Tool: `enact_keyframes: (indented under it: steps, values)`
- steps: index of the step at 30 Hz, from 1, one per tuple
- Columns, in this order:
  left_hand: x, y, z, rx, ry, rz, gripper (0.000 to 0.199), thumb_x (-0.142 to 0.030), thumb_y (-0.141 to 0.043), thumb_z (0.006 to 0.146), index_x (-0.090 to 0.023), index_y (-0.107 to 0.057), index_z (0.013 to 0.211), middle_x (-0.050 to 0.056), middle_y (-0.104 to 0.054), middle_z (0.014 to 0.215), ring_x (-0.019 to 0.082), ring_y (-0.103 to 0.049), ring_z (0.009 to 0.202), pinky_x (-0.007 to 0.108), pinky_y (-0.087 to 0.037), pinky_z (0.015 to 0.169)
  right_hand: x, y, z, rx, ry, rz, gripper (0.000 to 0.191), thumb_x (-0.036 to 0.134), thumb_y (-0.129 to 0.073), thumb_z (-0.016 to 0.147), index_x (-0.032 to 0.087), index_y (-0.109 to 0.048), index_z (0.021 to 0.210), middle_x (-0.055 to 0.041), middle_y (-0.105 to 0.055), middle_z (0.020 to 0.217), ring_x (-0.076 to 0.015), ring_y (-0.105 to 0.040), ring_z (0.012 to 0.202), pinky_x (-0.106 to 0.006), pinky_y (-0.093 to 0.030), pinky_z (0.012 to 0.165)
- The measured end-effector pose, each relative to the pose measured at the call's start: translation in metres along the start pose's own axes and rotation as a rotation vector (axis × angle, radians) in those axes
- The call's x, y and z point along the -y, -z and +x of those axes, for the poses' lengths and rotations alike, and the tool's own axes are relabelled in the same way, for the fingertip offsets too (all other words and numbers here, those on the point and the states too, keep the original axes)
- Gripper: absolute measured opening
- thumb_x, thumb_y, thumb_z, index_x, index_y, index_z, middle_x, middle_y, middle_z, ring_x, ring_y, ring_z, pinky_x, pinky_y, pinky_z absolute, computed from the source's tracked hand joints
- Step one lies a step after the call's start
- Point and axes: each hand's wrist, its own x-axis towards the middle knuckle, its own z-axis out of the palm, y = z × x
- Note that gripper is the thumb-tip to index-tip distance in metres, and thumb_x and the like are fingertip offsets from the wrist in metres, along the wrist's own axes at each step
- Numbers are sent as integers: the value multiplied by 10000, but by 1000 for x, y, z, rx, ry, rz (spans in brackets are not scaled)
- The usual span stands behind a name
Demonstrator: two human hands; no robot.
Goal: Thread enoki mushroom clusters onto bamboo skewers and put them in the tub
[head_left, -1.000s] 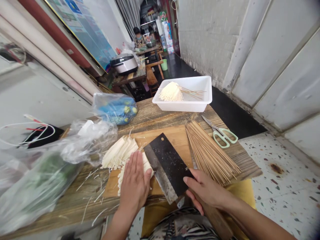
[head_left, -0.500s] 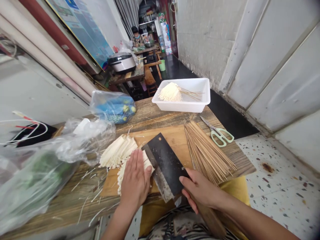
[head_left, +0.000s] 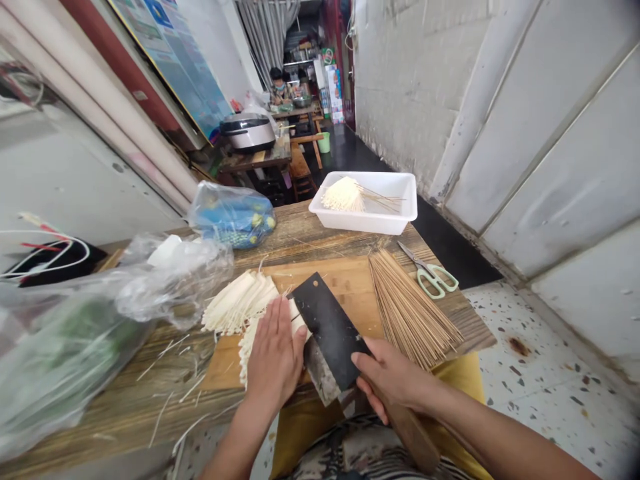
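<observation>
My left hand [head_left: 275,357] lies flat, fingers stretched out, on pale enoki mushrooms [head_left: 249,340] near the front of a wooden cutting board [head_left: 350,293]. My right hand [head_left: 387,377] is closed on a dark cleaver [head_left: 333,333] with a wooden handle. The blade is tilted and its edge lies beside the mushrooms under my left hand. Another fanned-out bunch of enoki [head_left: 240,303] rests at the board's left edge. On the right side of the board is a bundle of thin wooden skewers [head_left: 413,313].
Green-handled scissors [head_left: 435,279] lie right of the skewers. Behind the board stands a white tub [head_left: 370,221] holding skewered enoki. Plastic bags [head_left: 233,217] cover the table's left. A rice cooker [head_left: 247,132] and a seated person are farther back.
The view has shifted slightly, so the tub and background sit lower. The cleaver blade has turned a little against the mushrooms. My left hand still presses flat on them.
</observation>
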Motion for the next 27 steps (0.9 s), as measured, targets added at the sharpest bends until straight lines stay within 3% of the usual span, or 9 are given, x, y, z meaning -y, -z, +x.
enact_keyframes:
  steps: [7, 13, 17, 21, 25, 27]
  values:
    - [0, 1, 1, 17, 29, -39, 597, -390, -224, 954, -36, -244, 1434, 230, -340, 1471, 285, -236, 1398, 508, -282, 1114, 8, -23, 34, 10, -2, 1, 108, 218, -381, 872, 206, -382, 764, 123, -444, 439, -50, -428, 260, -131, -382, 295]
    - [-16, 21, 2, 19, 19, -98, 586, -360, -245, 960, -54, -174, 1455, 223, -287, 1499, 258, -195, 1412, 502, -269, 1123, 25, -28, -1, -10, 53, -41, 97, 254, -380, 863, 214, -369, 775, 119, -458, 499, -54, -427, 270, -152, -382, 250]
    - [-26, 50, 16, -55, 31, -143, 581, -366, -232, 964, -85, -150, 1466, 198, -269, 1514, 247, -171, 1418, 498, -249, 1133, 54, -33, -20, 2, 128, -74, 124, 302, -400, 858, 212, -372, 777, 112, -471, 525, -51, -437, 274, -154, -389, 257]
    - [-25, 92, 42, -118, 34, -143, 617, -432, -201, 957, -69, -191, 1455, 191, -265, 1517, 254, -170, 1419, 487, -231, 1138, 92, -39, -24, 35, 229, -129, 143, 307, -418, 856, 209, -376, 760, 102, -482, 542, -57, -460, 291, -162, -404, 266]
    - [-4, 135, 71, -137, 87, -63, 704, -506, -159, 938, -16, -232, 1438, 205, -262, 1514, 271, -172, 1418, 471, -192, 1147, 131, -53, -7, 80, 311, -128, 124, 249, -417, 860, 206, -386, 748, 91, -495, 539, -62, -459, 311, -181, -435, 286]
    - [17, 144, 83, -127, 132, -27, 716, -519, -162, 932, -16, -256, 1433, 204, -283, 1506, 277, -189, 1414, 466, -178, 1148, 146, -62, 13, 113, 286, -111, 126, 204, -396, 869, 203, -389, 743, 90, -492, 523, -62, -460, 323, -180, -446, 310]
